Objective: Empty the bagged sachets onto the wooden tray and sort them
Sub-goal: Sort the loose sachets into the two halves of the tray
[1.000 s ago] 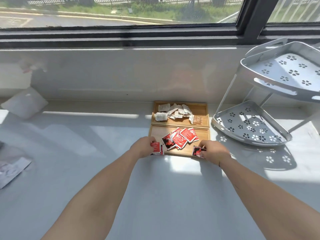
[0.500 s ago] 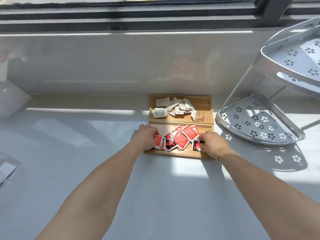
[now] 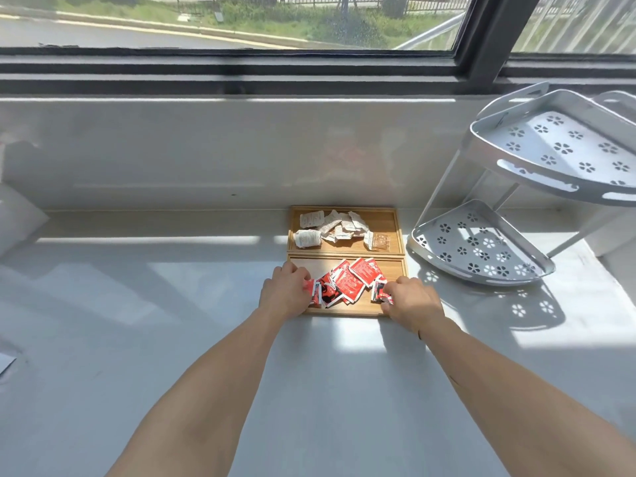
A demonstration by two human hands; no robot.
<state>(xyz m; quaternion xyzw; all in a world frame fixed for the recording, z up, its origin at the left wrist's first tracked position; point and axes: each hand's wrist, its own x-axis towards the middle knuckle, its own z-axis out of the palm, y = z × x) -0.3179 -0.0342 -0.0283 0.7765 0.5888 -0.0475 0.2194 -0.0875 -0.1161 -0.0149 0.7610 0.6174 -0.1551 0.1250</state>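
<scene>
The left hand (image 3: 285,290) and right hand (image 3: 409,297) each pinch red packets (image 3: 351,282) in the near half of the wooden tray (image 3: 399,235), probably bunching them. White packets (image 3: 330,225) fill the far half.

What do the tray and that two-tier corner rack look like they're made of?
The tray looks like light wood, perhaps bamboo: tan with a faint grain and a matte finish. The corner rack looks like white painted metal, possibly plastic: thin, smooth, with punched flower holes.

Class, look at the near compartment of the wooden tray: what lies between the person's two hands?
In the head view, a loose overlapping cluster of red sachets lies between the left hand and the right hand, inside the wooden tray.
</scene>
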